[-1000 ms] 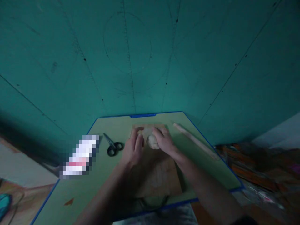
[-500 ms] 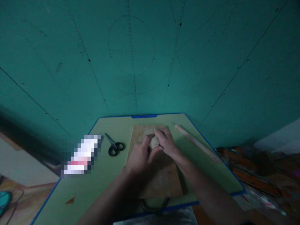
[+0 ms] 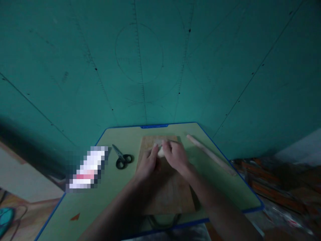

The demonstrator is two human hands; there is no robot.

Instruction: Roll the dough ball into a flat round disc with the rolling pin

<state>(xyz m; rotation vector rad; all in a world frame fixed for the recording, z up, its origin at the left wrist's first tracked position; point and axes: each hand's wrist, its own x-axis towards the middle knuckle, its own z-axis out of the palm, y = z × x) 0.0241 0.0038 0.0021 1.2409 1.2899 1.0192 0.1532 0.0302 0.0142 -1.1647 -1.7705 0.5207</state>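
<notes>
A small pale lump of dough (image 3: 161, 152) is gripped between my two hands above the far half of a wooden cutting board (image 3: 173, 194). My left hand (image 3: 148, 163) closes on its left side, thumb pointing up and away. From the right, my right hand (image 3: 175, 154) wraps round it with the thumb on top. Much of the dough is hidden by the fingers. Scissors (image 3: 122, 158) with black handles lie on the table left of the board. To the right of it, a wooden rolling pin (image 3: 210, 154) rests at a slant.
The light green table (image 3: 107, 201) has a blue edge and stands against a green wall (image 3: 155, 67) with drawn lines and circles. A blurred-out white and pink item (image 3: 87, 167) lies at the left. An orange scrap (image 3: 75, 217) is near the front left.
The dough showed as a round ball between both hands; now less of it shows, with both thumbs over it. My hands have turned and drawn closer round it.
</notes>
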